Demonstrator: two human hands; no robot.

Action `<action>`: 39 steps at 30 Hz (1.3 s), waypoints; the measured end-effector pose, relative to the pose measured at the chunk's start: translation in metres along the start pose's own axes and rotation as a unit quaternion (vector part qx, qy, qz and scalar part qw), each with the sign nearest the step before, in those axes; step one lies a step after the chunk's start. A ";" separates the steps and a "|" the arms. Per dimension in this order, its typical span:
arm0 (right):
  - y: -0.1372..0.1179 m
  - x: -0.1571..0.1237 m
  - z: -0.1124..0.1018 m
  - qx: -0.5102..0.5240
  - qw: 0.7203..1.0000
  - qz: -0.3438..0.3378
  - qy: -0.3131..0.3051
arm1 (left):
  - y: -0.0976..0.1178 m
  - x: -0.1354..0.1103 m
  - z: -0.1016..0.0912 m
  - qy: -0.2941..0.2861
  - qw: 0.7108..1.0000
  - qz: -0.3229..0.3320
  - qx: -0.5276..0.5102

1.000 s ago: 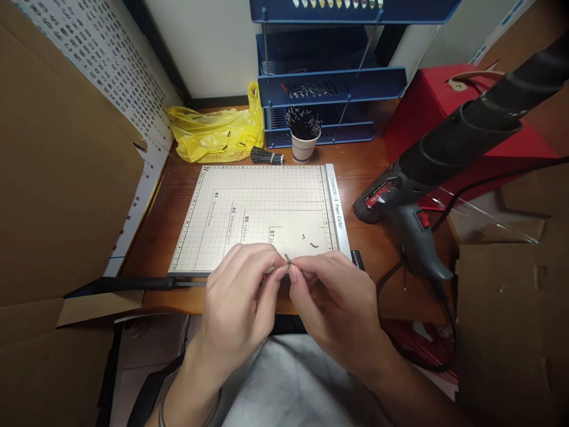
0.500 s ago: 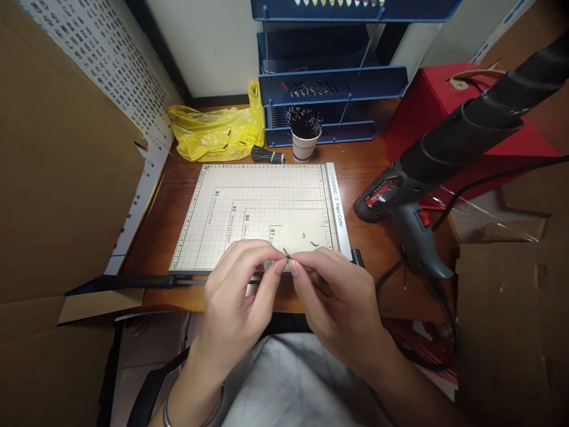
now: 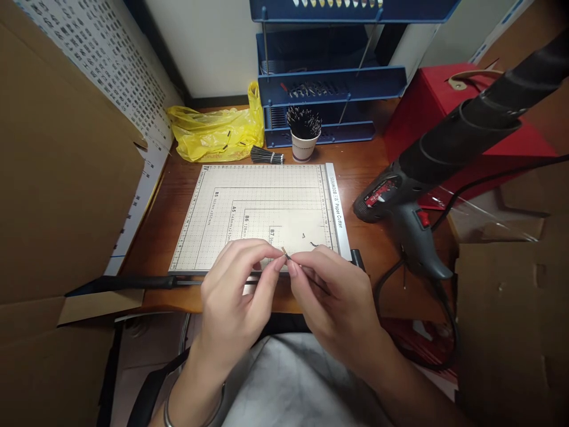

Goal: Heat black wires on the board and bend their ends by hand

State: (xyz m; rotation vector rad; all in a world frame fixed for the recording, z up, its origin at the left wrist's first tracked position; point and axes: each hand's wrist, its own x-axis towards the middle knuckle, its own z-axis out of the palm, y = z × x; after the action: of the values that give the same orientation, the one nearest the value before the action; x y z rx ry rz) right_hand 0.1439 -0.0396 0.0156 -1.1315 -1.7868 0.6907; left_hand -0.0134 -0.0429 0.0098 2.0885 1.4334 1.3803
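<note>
Both my hands meet above the near edge of the paper cutter board (image 3: 249, 190). Between thumb and index finger, my right hand (image 3: 338, 290) pinches a thin black wire (image 3: 287, 257). The wire's copper-coloured end points up and away, and its other part runs back under my right fingers. My left hand (image 3: 240, 290) is closed in a pinch at that same end, its fingertips against the wire. Two small scraps lie on the board just beyond: a tiny bit (image 3: 303, 236) and a short dark piece (image 3: 314, 244).
Behind the board stand a paper cup (image 3: 304, 147) full of black wires, a tied wire bundle (image 3: 267, 156) and a yellow plastic bag (image 3: 213, 136). A heat gun (image 3: 418, 196) is at right, before a red box (image 3: 480, 130). The cutter's black handle (image 3: 142, 281) extends left.
Both hands have shifted slightly left. The copper-coloured end shows a little more above my fingertips, and more of the wire shows beneath my right fingers.
</note>
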 end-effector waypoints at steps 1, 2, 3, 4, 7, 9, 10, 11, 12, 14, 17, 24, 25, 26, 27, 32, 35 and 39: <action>0.000 0.000 0.001 -0.012 1.000 -0.010 0.005 | 0.000 0.000 0.000 -0.001 1.000 -0.004 0.002; 0.001 0.000 0.002 -0.025 0.999 -0.021 0.013 | 0.001 0.000 0.001 -0.002 1.000 -0.008 0.003; 0.001 0.000 0.003 -0.040 0.998 -0.035 0.024 | 0.001 0.000 0.001 -0.004 1.000 -0.013 0.003; 0.002 -0.001 0.004 -0.055 0.997 -0.048 0.036 | 0.002 0.000 0.002 -0.005 1.000 -0.019 0.001; 0.005 -0.002 0.008 -0.089 0.990 -0.080 0.071 | 0.003 -0.001 0.004 -0.011 0.999 -0.031 -0.016; 0.006 -0.003 0.009 -0.099 0.988 -0.090 0.081 | 0.002 -0.001 0.004 -0.015 0.999 -0.034 -0.022; 0.006 -0.003 0.010 -0.101 0.987 -0.092 0.084 | 0.002 -0.001 0.004 -0.016 0.999 -0.032 -0.021; 0.006 -0.003 0.010 -0.103 0.986 -0.093 0.088 | 0.001 -0.001 0.004 -0.018 0.999 -0.029 -0.018; 0.006 -0.004 0.010 -0.104 0.986 -0.094 0.092 | 0.001 -0.001 0.004 -0.022 0.999 -0.025 -0.014; 0.006 -0.004 0.010 -0.105 0.985 -0.091 0.098 | 0.000 0.000 0.004 -0.031 0.999 -0.016 -0.012; 0.008 -0.004 0.009 -0.101 0.986 -0.091 0.099 | 0.001 -0.001 0.005 -0.029 0.999 -0.028 -0.024; 0.015 -0.001 0.004 -0.126 0.980 -0.114 0.105 | 0.008 -0.003 0.007 -0.009 0.996 -0.088 -0.027; 0.015 -0.001 0.004 -0.123 0.980 -0.116 0.103 | 0.009 -0.002 0.007 -0.010 0.996 -0.088 -0.021; 0.014 -0.001 0.004 -0.120 0.981 -0.117 0.102 | 0.010 -0.001 0.006 -0.014 0.996 -0.088 -0.015; 0.014 -0.001 0.005 -0.117 0.981 -0.117 0.101 | 0.010 0.000 0.005 -0.017 0.996 -0.088 -0.011; 0.011 -0.001 0.004 -0.117 0.983 -0.110 0.091 | 0.010 0.002 0.005 -0.011 0.998 -0.062 0.022; 0.010 0.000 0.003 -0.120 0.984 -0.104 0.080 | 0.010 0.001 0.007 0.002 0.998 -0.018 0.057; 0.009 0.000 0.004 -0.122 0.985 -0.095 0.075 | 0.010 0.000 0.007 0.003 0.996 0.023 0.086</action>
State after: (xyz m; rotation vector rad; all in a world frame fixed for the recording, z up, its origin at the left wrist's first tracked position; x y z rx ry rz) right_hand 0.1443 -0.0360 0.0065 -1.1211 -1.8559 0.2703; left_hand -0.0012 -0.0454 0.0130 2.2361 1.5663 1.3242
